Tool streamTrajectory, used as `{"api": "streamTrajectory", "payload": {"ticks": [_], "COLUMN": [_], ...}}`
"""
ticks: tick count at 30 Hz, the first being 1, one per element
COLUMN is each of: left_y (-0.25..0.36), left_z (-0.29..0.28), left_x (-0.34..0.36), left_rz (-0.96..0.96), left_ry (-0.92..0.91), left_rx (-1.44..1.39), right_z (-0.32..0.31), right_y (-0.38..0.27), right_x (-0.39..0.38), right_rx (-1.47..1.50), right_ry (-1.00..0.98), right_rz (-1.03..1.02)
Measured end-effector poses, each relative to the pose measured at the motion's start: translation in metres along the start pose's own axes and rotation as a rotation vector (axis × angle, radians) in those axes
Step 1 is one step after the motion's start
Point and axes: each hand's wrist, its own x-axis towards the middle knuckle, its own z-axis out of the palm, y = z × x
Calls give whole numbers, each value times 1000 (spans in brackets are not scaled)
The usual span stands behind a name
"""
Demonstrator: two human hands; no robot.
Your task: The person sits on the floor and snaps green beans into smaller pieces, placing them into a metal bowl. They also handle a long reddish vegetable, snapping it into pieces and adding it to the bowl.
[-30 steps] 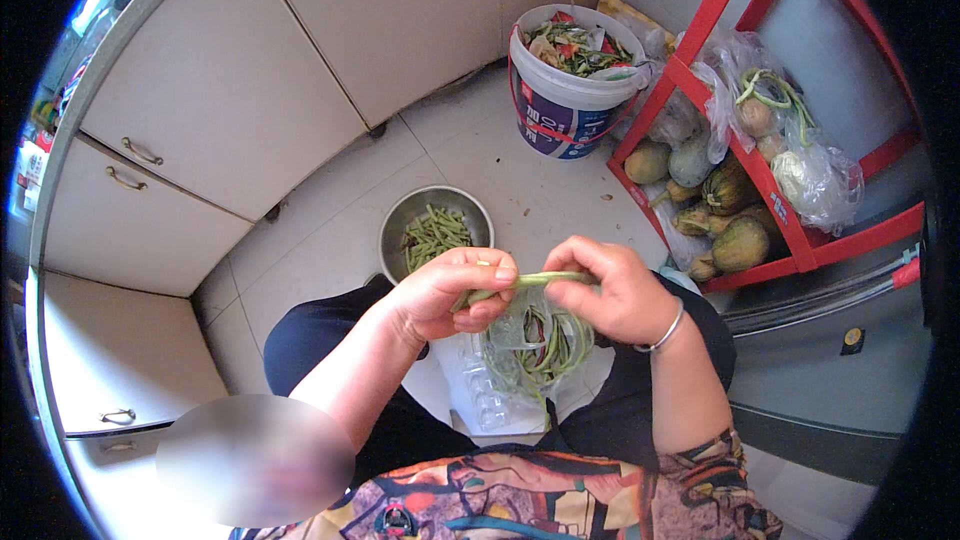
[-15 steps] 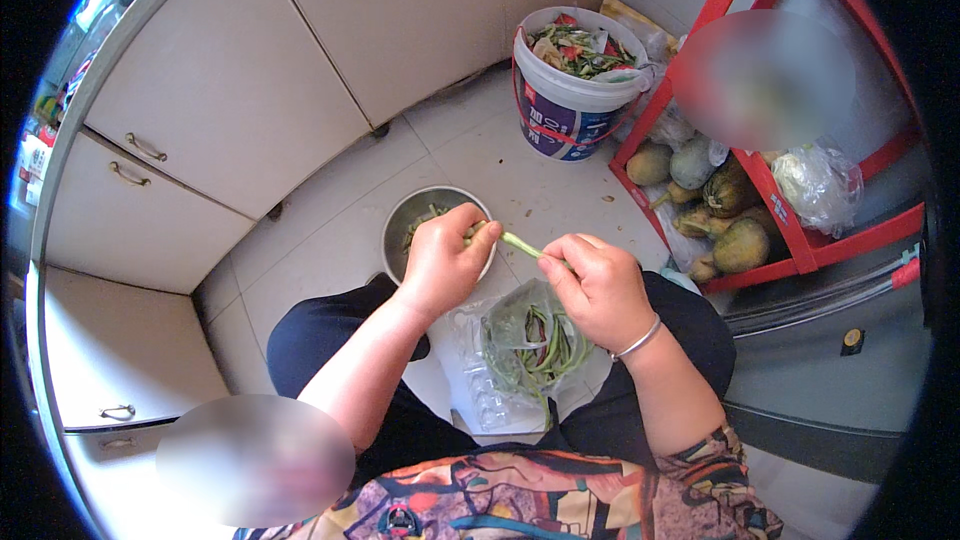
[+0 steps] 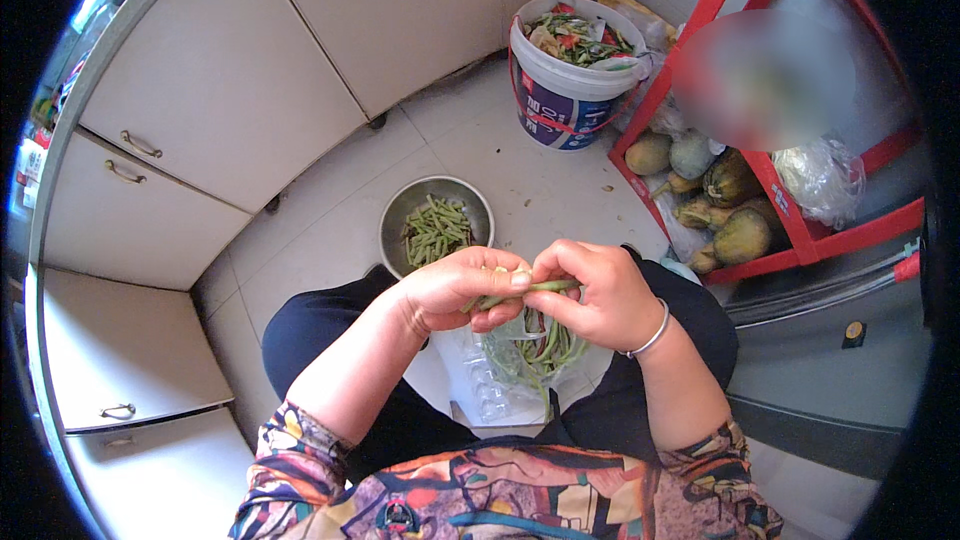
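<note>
Both my hands meet in front of me over a plastic bag, holding green beans. My left hand [image 3: 470,288] is closed around green bean pieces, its thumb pressed on top. My right hand [image 3: 590,290] pinches a green bean [image 3: 553,286] that runs toward the left fingertips. Just beyond the left hand, a steel bowl [image 3: 391,208] on the floor contains many short cut bean pieces [image 3: 436,231]. Below my hands the clear plastic bag [image 3: 491,380] lies open between my legs, with long whole beans [image 3: 553,355] inside, partly hidden by my fingers.
A white bucket [image 3: 570,88] with vegetable scraps stands ahead on the tiled floor [image 3: 375,155]. To the right, a red rack [image 3: 800,265] shelters several squashes [image 3: 740,240]. Pale cabinets [image 3: 190,100] line the left and back. Small scraps dot the floor near the bucket.
My left hand has moved down and right, away from above the bowl, uncovering the bean pieces there. The hands are now closer together, and less of the bean shows between them.
</note>
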Motion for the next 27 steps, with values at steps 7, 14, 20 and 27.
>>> {"api": "streamTrajectory", "payload": {"ticks": [7, 14, 20, 27], "left_y": [7, 46, 22, -3], "left_z": [5, -58, -26, 5], "left_x": [-13, -41, -17, -8], "left_rz": [86, 639, 382, 43], "left_ry": [175, 595, 477, 19], "left_rx": [88, -110, 201, -58], "right_z": [-23, 1, -1, -6], "right_y": [6, -13, -5, 6], "right_x": [3, 7, 7, 5], "right_rx": [-70, 44, 151, 156], "right_ry": [-46, 234, -119, -172], "right_rz": [78, 4, 6, -11]}}
